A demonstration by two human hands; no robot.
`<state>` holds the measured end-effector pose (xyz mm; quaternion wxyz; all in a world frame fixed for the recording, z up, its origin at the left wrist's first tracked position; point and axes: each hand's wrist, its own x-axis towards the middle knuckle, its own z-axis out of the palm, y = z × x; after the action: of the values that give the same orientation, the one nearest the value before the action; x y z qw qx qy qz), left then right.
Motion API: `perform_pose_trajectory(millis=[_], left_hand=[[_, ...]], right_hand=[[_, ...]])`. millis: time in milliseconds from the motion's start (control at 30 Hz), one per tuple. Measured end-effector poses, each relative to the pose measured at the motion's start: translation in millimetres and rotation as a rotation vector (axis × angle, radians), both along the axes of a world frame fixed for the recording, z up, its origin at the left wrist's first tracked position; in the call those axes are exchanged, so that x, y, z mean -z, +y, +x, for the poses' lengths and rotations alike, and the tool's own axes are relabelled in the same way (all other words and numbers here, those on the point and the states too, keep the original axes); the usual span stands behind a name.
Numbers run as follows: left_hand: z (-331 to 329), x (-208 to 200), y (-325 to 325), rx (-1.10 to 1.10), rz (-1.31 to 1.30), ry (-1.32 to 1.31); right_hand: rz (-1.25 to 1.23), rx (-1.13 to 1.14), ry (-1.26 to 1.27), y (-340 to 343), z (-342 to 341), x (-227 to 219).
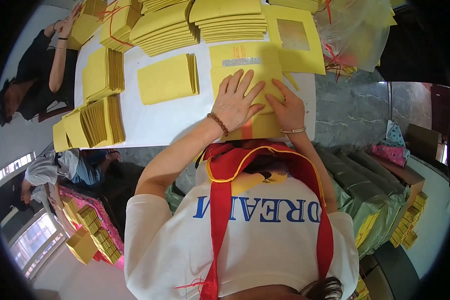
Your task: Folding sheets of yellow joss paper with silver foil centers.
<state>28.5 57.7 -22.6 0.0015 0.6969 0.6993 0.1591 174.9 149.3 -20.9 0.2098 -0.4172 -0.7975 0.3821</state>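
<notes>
In front of me at the table's near edge lies a yellow paper sheet (265,62), partly folded, with a grey strip across its far part and an orange band near my body. My left hand (235,102) rests flat on it, fingers spread. Near the sheet's right edge, my right hand (289,109) presses on the paper with thumb and forefinger apart; its other fingers are partly hidden. Left of the sheet is a folded yellow paper piece (165,80). Beyond to the right lies a yellow sheet with a window (315,55).
Stacks of folded yellow paper (227,22) line the far side of the white table (135,120). More folded bundles (105,75) stand at its left. A clear plastic bag (357,35) is at the far right. A person in black (37,75) sits at the left.
</notes>
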Motion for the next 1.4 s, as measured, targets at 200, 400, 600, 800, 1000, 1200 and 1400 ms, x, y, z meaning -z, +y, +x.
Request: perform_pose_trajectory(millis=[200, 400, 600, 800, 1000, 1200, 1400], left_hand=[[0.1, 2.2, 0.6, 0.01, -0.004, -0.004], [-13.3, 0.9, -5.5, 0.081, 0.169, -0.234], [-3.5, -5.9, -17.6, 0.167, 0.054, 0.107], [12.6, 3.1, -11.7, 0.033, 0.091, 0.336], [-27.3, -32.0, -24.4, 0.056, 0.394, 0.037], [-124.6, -18.9, -88.5, -0.299, 0.331, 0.404], [-158.7, 27.8, -108.2, -0.275, 0.079, 0.368]], right_hand=[[0.649, -0.256, -0.18, -15.9, 28.3, 8.1], [0.638, -0.447, -0.271, -29.9, 38.5, 22.7], [0.5, -0.482, -0.198, -23.1, 37.6, 18.9], [-0.348, -0.3, 0.392, -0.6, 50.7, 8.0], [-0.41, -0.03, 0.613, -11.2, 49.7, 7.1], [-0.384, 0.008, 0.493, -18.1, 56.5, 21.5], [-0.32, -0.031, 0.43, -17.0, 50.3, 25.0]])
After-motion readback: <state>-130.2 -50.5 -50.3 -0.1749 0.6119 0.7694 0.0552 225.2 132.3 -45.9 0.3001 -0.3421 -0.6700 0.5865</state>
